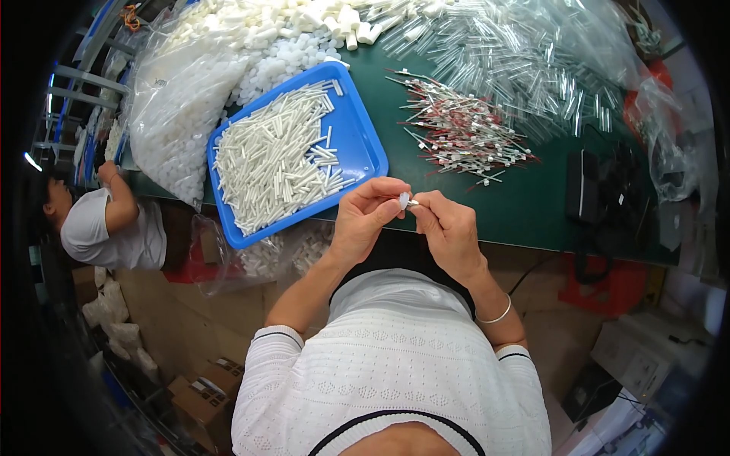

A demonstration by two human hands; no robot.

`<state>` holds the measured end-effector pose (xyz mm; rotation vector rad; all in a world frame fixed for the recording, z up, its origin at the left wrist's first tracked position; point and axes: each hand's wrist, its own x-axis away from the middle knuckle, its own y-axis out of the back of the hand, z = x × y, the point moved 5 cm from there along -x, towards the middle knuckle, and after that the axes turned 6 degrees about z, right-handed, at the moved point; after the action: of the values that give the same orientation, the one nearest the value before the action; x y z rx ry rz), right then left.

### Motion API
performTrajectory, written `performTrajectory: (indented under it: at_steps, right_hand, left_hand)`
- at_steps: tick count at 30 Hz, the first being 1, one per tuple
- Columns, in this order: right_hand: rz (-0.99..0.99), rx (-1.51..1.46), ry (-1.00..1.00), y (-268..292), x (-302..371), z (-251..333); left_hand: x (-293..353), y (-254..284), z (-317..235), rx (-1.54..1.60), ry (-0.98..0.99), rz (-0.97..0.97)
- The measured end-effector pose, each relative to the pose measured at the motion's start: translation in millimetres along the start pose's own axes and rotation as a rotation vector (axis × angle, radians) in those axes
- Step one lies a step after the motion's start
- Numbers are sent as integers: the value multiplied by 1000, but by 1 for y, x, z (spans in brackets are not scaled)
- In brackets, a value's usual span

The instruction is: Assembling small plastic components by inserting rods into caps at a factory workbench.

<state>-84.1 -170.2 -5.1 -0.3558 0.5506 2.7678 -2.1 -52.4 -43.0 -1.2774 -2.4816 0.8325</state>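
Note:
In front of my body, at the table's near edge, my two hands meet fingertip to fingertip. My left hand (362, 222) is closed in a pinch on a small translucent white plastic cap (404, 199). Thumb and forefinger of my right hand (452, 234) pinch a short thin white stick (413, 203) whose end touches the cap; whether it sits inside cannot be made out. Left of my hands is a blue tray (369, 144) with a heap of short white sticks (277, 148). Beyond my right hand lies a pile of thin red-and-white pieces (464, 129).
Clear plastic tubes (525, 64) are heaped at the back right of the green table (525, 216). Translucent caps (281, 64) spill from a plastic bag (179, 106) at the back left. A black device (584, 186) stands far right. Another person (114, 220) works at the left.

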Motion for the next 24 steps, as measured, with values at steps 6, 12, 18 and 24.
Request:
performTrajectory:
  at_steps: [6, 12, 18, 24]
  right_hand:
    - [-115, 149, 182, -9, 9, -4]
    - [-90, -392, -100, -27, 11, -16]
    - [289, -566, -188, -16, -9, -32]
    - [383, -779, -375, -14, -2, -27]
  left_hand:
    - [5, -7, 1, -164, -166, 38]
    - [8, -7, -5, -24, -114, 66]
    - [5, -4, -26, -501, -161, 73]
    - [-35, 54, -96, -1520, -237, -236]
